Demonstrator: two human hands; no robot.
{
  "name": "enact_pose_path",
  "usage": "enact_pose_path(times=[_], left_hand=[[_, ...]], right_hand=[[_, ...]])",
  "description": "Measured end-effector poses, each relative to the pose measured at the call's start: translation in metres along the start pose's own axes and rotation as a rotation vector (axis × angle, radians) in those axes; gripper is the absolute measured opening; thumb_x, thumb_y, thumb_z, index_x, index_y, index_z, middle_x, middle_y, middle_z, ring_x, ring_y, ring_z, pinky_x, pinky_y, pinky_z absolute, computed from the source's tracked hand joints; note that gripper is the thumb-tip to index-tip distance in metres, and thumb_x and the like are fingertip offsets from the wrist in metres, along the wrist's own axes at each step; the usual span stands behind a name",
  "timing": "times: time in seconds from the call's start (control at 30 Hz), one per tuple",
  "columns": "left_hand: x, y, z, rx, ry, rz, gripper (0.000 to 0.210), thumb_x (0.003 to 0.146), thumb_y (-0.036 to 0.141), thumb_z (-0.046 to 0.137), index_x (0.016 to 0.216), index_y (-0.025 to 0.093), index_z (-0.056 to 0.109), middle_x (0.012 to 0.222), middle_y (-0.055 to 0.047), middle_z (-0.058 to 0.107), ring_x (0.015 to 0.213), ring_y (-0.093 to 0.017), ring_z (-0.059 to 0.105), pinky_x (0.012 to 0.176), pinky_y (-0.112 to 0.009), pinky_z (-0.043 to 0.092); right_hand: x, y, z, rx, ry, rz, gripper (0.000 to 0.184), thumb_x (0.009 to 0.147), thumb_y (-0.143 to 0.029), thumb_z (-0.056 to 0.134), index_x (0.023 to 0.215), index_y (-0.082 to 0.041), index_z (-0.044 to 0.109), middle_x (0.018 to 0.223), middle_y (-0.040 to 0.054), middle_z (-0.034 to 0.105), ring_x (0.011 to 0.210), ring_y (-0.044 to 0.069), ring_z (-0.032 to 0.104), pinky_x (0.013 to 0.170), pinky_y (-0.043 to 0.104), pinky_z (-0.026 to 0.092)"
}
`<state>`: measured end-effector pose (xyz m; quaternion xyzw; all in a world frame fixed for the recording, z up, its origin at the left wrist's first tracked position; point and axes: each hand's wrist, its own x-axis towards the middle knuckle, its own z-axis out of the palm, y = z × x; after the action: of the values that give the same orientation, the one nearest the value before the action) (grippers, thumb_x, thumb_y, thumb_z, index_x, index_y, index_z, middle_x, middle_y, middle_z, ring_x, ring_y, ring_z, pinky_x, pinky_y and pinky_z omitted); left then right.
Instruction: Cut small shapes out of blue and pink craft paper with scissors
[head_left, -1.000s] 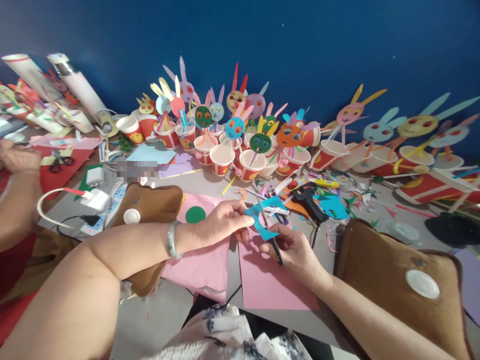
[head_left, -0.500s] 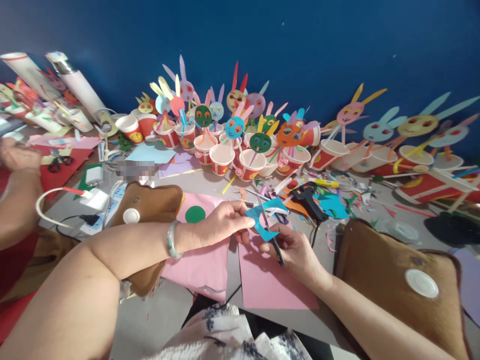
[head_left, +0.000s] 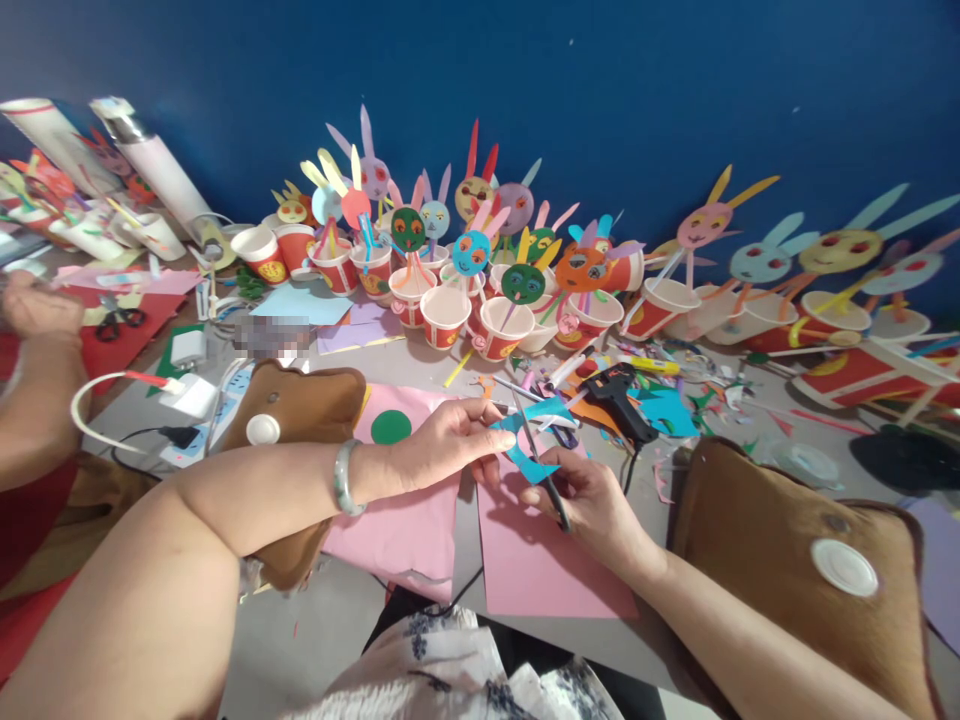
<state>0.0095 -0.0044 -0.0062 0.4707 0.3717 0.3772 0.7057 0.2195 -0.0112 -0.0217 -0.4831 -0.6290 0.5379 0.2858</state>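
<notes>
A piece of blue paper (head_left: 537,468) is pinched in my left hand (head_left: 454,440), fingers closed on its left edge. My right hand (head_left: 592,505) is wrapped round the black handles of a pair of scissors (head_left: 556,498), and the blades meet the blue paper. Both hands are above a pink paper sheet (head_left: 551,575). A green paper circle (head_left: 391,427) lies left of them on a pink packet (head_left: 412,530). Just beyond my right hand rests a black glue gun (head_left: 619,400) among paper scraps.
Paper cups (head_left: 445,318) holding rabbit-faced figures line the back by the blue wall. Brown cushion-like pouches lie on the right (head_left: 795,530) and left (head_left: 300,400). A power strip (head_left: 225,405) with chargers is at left. Another person's arm (head_left: 37,380) reaches in at far left.
My left fingers have shifted slightly to the right over the blue paper, covering a little more of it. Otherwise the hands and table look nearly the same.
</notes>
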Motion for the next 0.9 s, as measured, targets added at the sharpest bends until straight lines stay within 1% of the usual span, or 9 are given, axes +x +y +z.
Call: enact_pose_path(times=[0.17,0.3,0.47,0.57,0.73,0.9], left_hand=[[0.0000,0.0021,0.0009,-0.025,0.005,0.023,0.032,0.083,0.043,0.070,0.081,0.014,0.057,0.060,0.000,0.063,0.053,-0.009,0.062,0.052,-0.019,0.050],[-0.0004,0.0032,0.0012,-0.034,0.020,0.034,0.032,0.082,0.043,0.071,0.081,0.014,0.057,0.061,0.000,0.063,0.054,-0.009,0.062,0.053,-0.020,0.050],[-0.0005,0.0037,0.0008,-0.020,0.021,0.022,0.031,0.083,0.042,0.070,0.080,0.014,0.057,0.061,0.000,0.063,0.055,-0.009,0.062,0.054,-0.020,0.050],[-0.0001,0.0032,0.0002,-0.008,0.027,0.035,0.031,0.084,0.041,0.070,0.081,0.014,0.057,0.061,0.000,0.062,0.055,-0.009,0.062,0.054,-0.020,0.049],[-0.0001,0.0028,-0.0001,0.012,0.027,0.050,0.029,0.084,0.041,0.069,0.081,0.014,0.057,0.062,0.001,0.060,0.056,-0.010,0.063,0.055,-0.020,0.049],[0.0004,0.0010,-0.0005,0.010,0.029,0.074,0.026,0.086,0.038,0.067,0.082,0.014,0.057,0.064,0.001,0.060,0.057,-0.009,0.061,0.058,-0.022,0.049]], right_hand=[[0.0003,-0.0016,-0.0006,-0.039,0.011,-0.005,0.051,0.063,-0.063,0.081,0.063,-0.018,0.056,0.053,-0.0025,0.053,0.050,0.010,0.041,0.046,0.024,0.039],[0.0012,-0.0019,-0.0010,-0.031,0.018,-0.017,0.053,0.060,-0.063,0.082,0.061,-0.018,0.054,0.054,-0.0031,0.050,0.051,0.010,0.040,0.047,0.024,0.038],[0.0004,-0.0030,-0.0013,-0.050,0.019,0.008,0.054,0.060,-0.065,0.081,0.060,-0.019,0.053,0.053,-0.0032,0.049,0.050,0.010,0.040,0.045,0.024,0.037],[-0.0003,-0.0035,-0.0017,-0.053,0.018,0.025,0.054,0.060,-0.065,0.081,0.060,-0.019,0.053,0.053,-0.0034,0.049,0.049,0.010,0.040,0.044,0.024,0.037],[-0.0006,-0.0040,-0.0015,-0.032,0.021,0.013,0.055,0.060,-0.064,0.082,0.058,-0.020,0.049,0.052,-0.0036,0.047,0.050,0.010,0.038,0.044,0.023,0.036],[-0.0004,-0.0045,-0.0014,-0.005,0.009,0.015,0.054,0.060,-0.062,0.083,0.058,-0.020,0.048,0.052,-0.0051,0.043,0.048,0.008,0.036,0.044,0.023,0.035]])
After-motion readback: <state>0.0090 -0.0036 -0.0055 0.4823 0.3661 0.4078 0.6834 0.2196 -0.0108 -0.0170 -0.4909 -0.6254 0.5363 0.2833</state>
